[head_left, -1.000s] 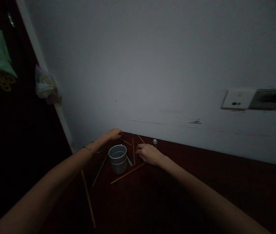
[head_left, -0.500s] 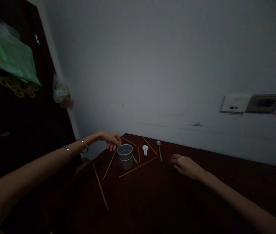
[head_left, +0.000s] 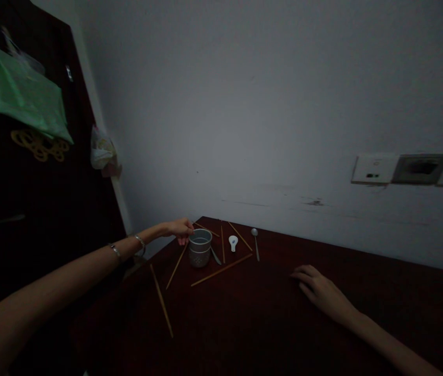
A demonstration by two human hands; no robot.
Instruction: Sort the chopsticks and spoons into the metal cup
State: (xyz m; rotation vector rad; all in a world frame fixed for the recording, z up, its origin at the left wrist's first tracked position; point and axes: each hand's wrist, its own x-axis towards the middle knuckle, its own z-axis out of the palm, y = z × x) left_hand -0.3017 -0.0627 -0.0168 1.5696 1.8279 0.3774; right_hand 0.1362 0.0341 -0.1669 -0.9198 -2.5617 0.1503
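Note:
My left hand (head_left: 181, 228) pinches the near-left rim of a grey metal utensil holder (head_left: 200, 254), with thumb and fingers closed on it. The holder is upright and has small holes in its lower wall; no utensils show above its rim. Around it lie several wooden chopsticks (head_left: 221, 270), a metal knife (head_left: 215, 256) partly hidden behind it, a white soup spoon (head_left: 233, 243) and a long-handled metal spoon (head_left: 256, 244). My right hand (head_left: 325, 295) rests palm down on the dark red table at the right, fingers stretched out, holding nothing.
The dark red table (head_left: 252, 318) runs along a pale wall (head_left: 244, 115) with sockets (head_left: 374, 169) at the right. At the left is a dark door (head_left: 49, 198) with a green cloth (head_left: 25, 89) hanging on it. A plastic bag (head_left: 102, 151) hangs beside the frame.
The utensil holder has shifted slightly away from me with my left hand at its rim. My right hand has slid right and toward me, its fingers straighter.

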